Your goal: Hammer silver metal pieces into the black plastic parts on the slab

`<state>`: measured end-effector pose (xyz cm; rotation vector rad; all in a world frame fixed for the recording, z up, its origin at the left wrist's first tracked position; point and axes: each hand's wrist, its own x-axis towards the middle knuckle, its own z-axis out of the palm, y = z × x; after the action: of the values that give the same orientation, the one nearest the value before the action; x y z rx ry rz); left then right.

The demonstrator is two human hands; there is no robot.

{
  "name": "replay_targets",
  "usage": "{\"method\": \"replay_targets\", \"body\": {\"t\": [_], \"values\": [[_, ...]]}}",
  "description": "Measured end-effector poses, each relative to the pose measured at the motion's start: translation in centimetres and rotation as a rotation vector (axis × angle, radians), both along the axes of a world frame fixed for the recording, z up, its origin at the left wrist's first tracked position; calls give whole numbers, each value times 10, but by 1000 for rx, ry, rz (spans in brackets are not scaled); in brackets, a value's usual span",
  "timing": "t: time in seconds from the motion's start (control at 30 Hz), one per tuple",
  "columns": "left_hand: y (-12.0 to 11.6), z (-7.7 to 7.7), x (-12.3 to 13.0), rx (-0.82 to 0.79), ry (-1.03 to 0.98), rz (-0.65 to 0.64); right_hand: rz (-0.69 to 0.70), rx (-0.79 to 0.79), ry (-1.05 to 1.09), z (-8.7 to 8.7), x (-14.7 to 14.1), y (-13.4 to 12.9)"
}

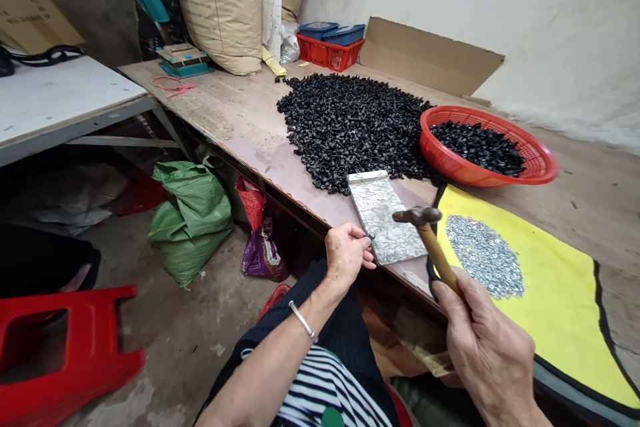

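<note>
My right hand [483, 340] is wrapped round the wooden handle of a hammer [425, 230], its metal head raised over a worn metal plate [387, 223]. At the plate's near left edge, my left hand [347, 253] pinches a small dark part [371, 236] between thumb and finger; its exact shape is too small to tell. Beyond the plate spreads a big heap of small black parts [355, 123]. Small silvery washers [485, 257] lie piled on a yellow cloth [555, 300] with a black border, right of the hammer.
A red plastic basket [543, 153] of black parts stands at the right of the heap. Behind are a red crate [330, 53], a cardboard sheet [430, 57] and large sacks [220, 7]. A green sack [190, 220] and a red stool [100, 347] are on the floor at left.
</note>
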<state>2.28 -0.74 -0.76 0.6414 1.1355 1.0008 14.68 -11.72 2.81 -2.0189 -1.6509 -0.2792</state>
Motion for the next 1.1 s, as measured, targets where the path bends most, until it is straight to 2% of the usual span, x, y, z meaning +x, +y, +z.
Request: {"method": "replay_targets", "body": {"t": [0.2, 0.4, 0.57, 0.7, 0.77, 0.9, 1.1], "values": [[1, 0, 0, -13, -20, 21, 33, -205, -337, -11, -5, 2], [2, 0, -2, -9, -21, -2, -8, -38, -254, -7, -4, -1], [2, 0, -3, -8, -19, -3, 61, -74, -206, -1, -10, 0], [3, 1, -3, -17, -24, -11, -27, 96, -143, 4, -15, 1], [3, 1, -3, -26, -27, -8, -14, 93, -193, 0, -18, 2], [4, 3, -3, -31, -28, 7, 78, -86, -423, -8, -18, 3], [5, 3, -5, -40, -16, -30, 74, 101, -353, -5, -14, 2]]}}
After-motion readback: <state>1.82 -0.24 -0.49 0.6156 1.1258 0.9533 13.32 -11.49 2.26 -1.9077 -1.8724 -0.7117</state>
